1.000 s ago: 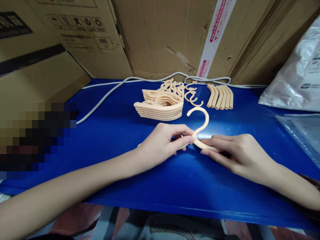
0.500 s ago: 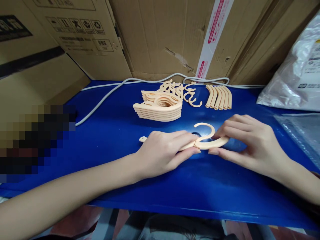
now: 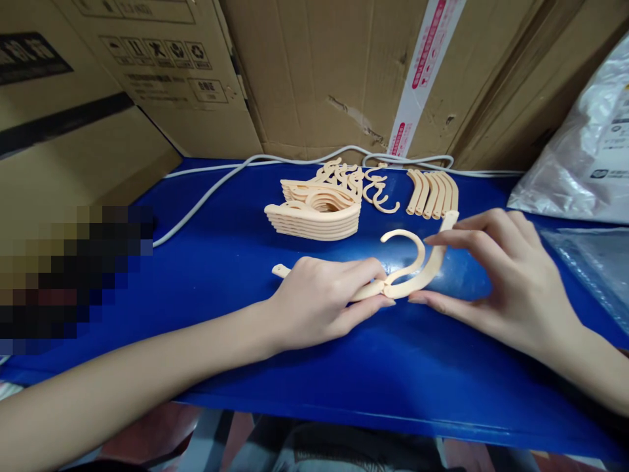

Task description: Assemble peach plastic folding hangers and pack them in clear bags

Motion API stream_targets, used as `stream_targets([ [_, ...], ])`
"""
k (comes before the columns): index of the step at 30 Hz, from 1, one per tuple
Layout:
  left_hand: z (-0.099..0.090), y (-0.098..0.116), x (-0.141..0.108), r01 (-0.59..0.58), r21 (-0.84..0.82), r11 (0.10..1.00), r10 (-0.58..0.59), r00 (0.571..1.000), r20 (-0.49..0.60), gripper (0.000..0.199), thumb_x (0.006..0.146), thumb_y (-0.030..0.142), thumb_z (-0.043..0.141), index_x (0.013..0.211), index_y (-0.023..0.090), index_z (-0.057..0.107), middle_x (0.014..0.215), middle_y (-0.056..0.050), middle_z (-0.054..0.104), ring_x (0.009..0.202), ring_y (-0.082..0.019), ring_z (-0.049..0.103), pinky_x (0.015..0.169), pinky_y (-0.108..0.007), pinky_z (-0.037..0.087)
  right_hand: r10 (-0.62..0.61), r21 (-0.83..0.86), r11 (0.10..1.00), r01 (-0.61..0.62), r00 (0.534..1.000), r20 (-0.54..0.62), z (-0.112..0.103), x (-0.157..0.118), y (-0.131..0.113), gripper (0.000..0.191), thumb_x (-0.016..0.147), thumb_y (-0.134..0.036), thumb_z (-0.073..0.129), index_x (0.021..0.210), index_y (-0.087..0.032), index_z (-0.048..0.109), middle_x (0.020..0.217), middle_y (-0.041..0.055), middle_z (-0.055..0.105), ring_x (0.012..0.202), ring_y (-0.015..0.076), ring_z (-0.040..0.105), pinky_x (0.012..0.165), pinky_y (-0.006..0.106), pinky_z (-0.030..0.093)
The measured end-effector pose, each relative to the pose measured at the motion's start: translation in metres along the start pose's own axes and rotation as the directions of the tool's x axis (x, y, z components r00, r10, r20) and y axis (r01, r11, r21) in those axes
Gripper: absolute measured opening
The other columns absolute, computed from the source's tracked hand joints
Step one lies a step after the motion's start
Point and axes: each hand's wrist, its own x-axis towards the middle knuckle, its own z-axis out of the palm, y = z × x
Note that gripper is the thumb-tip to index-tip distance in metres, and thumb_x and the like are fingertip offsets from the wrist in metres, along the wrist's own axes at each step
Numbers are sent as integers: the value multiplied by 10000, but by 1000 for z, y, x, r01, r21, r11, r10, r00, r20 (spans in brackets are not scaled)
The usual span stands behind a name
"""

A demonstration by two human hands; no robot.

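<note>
A cream plastic folding clothes hanger [image 3: 413, 285] is held low over the blue table. My left hand [image 3: 327, 298] is closed around its left arm, whose holed tip sticks out past the hand. Thumb and forefinger press near the centre joint, where the curved hook rises. My right hand [image 3: 511, 282] has bent fingers around the hanger's right arm, which slants up and away from the joint. The right forefinger lies across that arm, with the thumb by its lower edge.
Beyond my hands, a stack of cream hanger parts [image 3: 314, 219], loose hooks [image 3: 388, 206] and a row of curved arms [image 3: 432, 195] lie on the blue table [image 3: 304, 387]. A white cable [image 3: 211, 193] runs behind. Cardboard boxes [image 3: 314, 78] and a plastic bag [image 3: 574, 164] stand around.
The hanger's right arm has swung upward at the joint, away from its lower, flatter position. My right hand has risen and its fingers have spread wider; the left hand keeps its grip.
</note>
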Motion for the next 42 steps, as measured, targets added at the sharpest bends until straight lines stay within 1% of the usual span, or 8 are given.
stream_targets([
  [4,-2,2,1,-41,74,996,41,999,-3,217,1056,367,571,1005,183,675,848,40,773,640,-113,684,516,-263,327,-115,12,993,115,993,18,0,0,1,428,1010,-573,575,1242,-217,627,896,42,693,768,208,625,756,375,367],
  [10,1,1,0,-107,211,972,116,993,-28,299,1089,371,492,1004,180,706,827,36,766,666,-135,714,517,-292,382,-136,139,982,130,990,31,3,2,6,393,1041,-541,529,1230,-224,663,919,43,703,809,210,628,757,367,370],
  [16,4,6,-1,-297,278,913,321,946,-46,284,1078,272,476,980,162,718,803,35,741,654,-124,674,567,-297,449,-53,296,955,31,996,68,3,5,1,279,1074,-415,487,969,-213,649,868,41,637,761,182,575,684,323,422],
  [21,1,5,1,-359,334,871,387,922,-19,305,1078,281,465,970,178,731,780,32,729,638,-128,629,562,-286,441,56,361,928,-91,993,106,3,5,10,191,1035,-332,548,887,-229,610,894,46,619,811,192,597,710,330,467],
  [26,-2,-5,7,-351,351,868,368,930,19,281,1067,314,534,951,171,746,811,15,716,734,-160,630,627,-287,469,16,332,941,-70,987,162,11,4,27,134,1020,-295,532,974,-231,640,981,69,665,890,210,643,752,338,506],
  [31,-3,-12,11,-287,347,893,286,957,53,284,1072,322,524,1012,166,753,1000,-41,735,898,-200,654,764,-298,517,-32,306,951,-36,977,212,19,3,33,159,1028,-279,503,1026,-223,652,1016,64,702,879,187,678,707,288,509],
  [37,1,-12,11,-285,329,900,258,958,126,280,1070,280,498,1071,148,746,1027,-63,728,928,-228,654,804,-336,536,136,294,938,-185,974,179,28,-2,38,225,1005,-404,577,1097,-200,597,961,66,718,718,181,650,618,306,482],
  [42,-32,-11,29,-224,261,939,201,973,110,265,1068,343,534,1168,165,703,1103,-64,736,1026,-219,672,850,-324,520,187,367,891,-268,952,242,34,-2,39,304,1011,-474,561,1129,-213,663,933,60,740,669,186,631,608,323,478],
])
